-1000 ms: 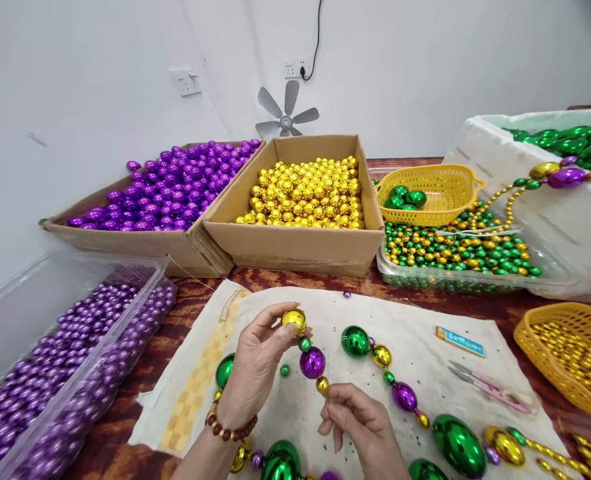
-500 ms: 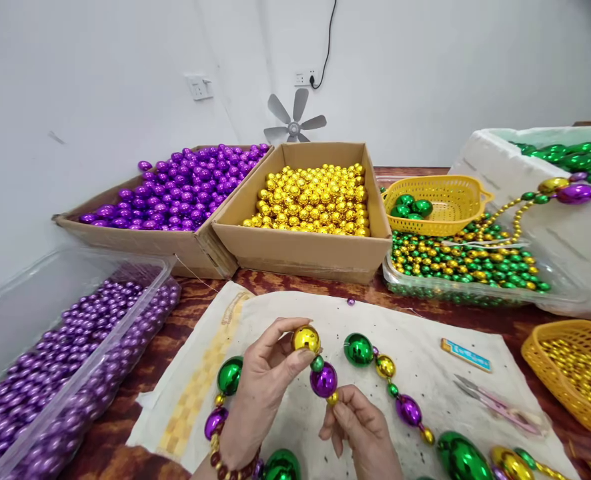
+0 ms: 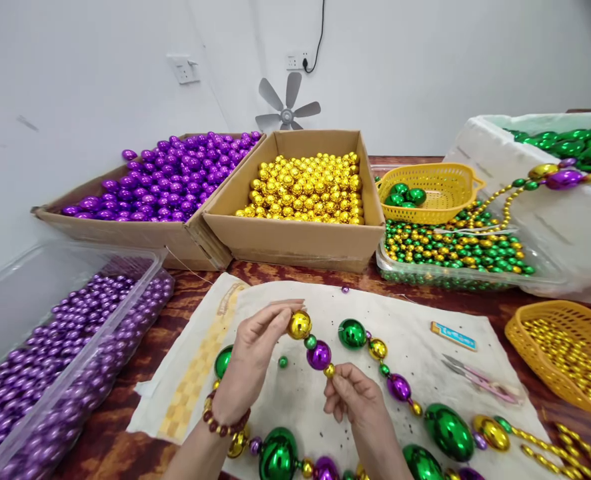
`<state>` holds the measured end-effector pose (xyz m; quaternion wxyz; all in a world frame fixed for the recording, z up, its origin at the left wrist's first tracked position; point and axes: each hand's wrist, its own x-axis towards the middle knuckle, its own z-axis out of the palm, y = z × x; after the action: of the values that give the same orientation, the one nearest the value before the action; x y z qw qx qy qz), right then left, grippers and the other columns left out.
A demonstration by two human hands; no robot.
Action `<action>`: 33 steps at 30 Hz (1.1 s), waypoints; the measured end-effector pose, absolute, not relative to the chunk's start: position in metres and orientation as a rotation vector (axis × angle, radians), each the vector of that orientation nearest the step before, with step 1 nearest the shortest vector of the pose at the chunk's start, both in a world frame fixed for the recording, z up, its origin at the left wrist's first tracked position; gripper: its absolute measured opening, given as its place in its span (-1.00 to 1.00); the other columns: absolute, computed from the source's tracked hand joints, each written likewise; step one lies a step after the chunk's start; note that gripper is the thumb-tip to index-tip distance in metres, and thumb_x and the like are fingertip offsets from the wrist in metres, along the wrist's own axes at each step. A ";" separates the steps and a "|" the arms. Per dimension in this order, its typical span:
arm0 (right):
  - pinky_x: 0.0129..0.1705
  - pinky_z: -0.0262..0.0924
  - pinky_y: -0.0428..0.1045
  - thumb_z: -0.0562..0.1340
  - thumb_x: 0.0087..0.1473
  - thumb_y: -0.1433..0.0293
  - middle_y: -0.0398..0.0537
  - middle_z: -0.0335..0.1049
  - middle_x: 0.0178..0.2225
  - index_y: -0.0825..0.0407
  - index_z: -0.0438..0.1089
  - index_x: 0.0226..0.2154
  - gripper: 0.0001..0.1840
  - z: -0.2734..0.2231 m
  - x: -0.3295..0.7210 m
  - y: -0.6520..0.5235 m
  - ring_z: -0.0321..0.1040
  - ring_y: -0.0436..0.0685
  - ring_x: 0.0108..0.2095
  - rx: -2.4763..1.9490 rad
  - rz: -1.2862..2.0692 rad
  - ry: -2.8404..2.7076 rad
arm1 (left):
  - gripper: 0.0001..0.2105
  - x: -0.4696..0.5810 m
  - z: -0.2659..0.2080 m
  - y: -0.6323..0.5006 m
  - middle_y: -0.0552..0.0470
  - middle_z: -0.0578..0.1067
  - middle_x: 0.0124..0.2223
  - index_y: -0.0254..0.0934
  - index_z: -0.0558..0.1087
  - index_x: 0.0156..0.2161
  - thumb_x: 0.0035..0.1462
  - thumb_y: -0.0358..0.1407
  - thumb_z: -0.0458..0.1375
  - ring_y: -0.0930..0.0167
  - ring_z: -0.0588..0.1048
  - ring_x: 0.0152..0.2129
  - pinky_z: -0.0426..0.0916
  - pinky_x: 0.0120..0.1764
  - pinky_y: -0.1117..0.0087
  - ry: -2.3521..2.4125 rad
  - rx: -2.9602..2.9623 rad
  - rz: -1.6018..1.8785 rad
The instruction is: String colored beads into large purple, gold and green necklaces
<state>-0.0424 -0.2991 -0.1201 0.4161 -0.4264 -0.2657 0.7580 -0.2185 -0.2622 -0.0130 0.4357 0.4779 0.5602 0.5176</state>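
Note:
A short strand of shiny beads (image 3: pixel 319 355) spans my two hands: a big gold ball, a small green bead, a purple ball and a small gold bead. My left hand (image 3: pixel 255 347) pinches at its upper end, fingertips against the left side of the gold ball (image 3: pixel 299 325); the string there is hidden. My right hand (image 3: pixel 355 403) is closed at the lower end, thumb and finger by the small gold bead (image 3: pixel 329 370). A loose small green bead (image 3: pixel 283 362) lies on the cloth between my arms. A longer bead necklace (image 3: pixel 399 387) curves around them, partly behind my wrists.
On the white cloth (image 3: pixel 175 393) lie pink-handled scissors (image 3: pixel 480 379) and a small blue packet (image 3: pixel 453 335). Behind stand cardboard boxes of purple balls (image 3: pixel 125 237) and gold balls (image 3: pixel 295 243). Clear bins, yellow baskets (image 3: pixel 540 313) and a white foam box (image 3: pixel 515 220) flank the cloth.
My left fingers have slid from around the gold ball to its left side. The small green bead on the cloth now shows. The view has shifted slightly.

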 end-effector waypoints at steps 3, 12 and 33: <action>-0.63 0.01 -0.19 0.35 -0.07 0.13 -0.07 0.39 -0.50 0.12 0.33 -0.41 -0.61 -0.126 -0.043 -0.295 0.30 -0.05 -0.60 -1.143 1.882 -0.627 | -0.86 -0.227 -0.020 -0.255 -0.03 0.49 -0.15 -0.24 0.53 -0.26 0.16 -0.25 0.15 0.33 0.44 -0.18 0.32 -0.13 0.35 1.435 1.311 1.276; -0.71 0.19 -0.16 0.24 -0.02 0.12 0.01 0.40 -0.31 0.07 0.31 -0.26 -0.62 -0.144 -0.046 -0.288 0.41 0.06 -0.49 -1.365 1.711 -0.842 | -0.84 -0.236 -0.044 -0.261 0.09 0.39 -0.38 -0.22 0.35 -0.33 0.24 -0.21 0.04 0.42 0.35 -0.44 0.22 -0.34 0.38 1.796 1.643 1.005; -0.26 0.18 -0.10 0.09 0.23 0.35 -0.11 0.43 -0.14 -0.08 0.43 -0.20 -0.80 -0.059 -0.081 -0.236 0.40 0.05 -0.23 -1.142 0.789 -2.266 | -0.90 -0.233 0.005 -0.269 0.03 0.39 -0.33 -0.23 0.30 -0.29 0.24 -0.41 -0.03 0.42 0.36 -0.37 0.26 -0.27 0.39 1.719 2.163 0.951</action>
<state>-0.0813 -0.2358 -0.0588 0.2400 -0.4172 -0.8278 0.2883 -0.2328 -0.2690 0.0051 0.1096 0.7358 0.5847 0.3236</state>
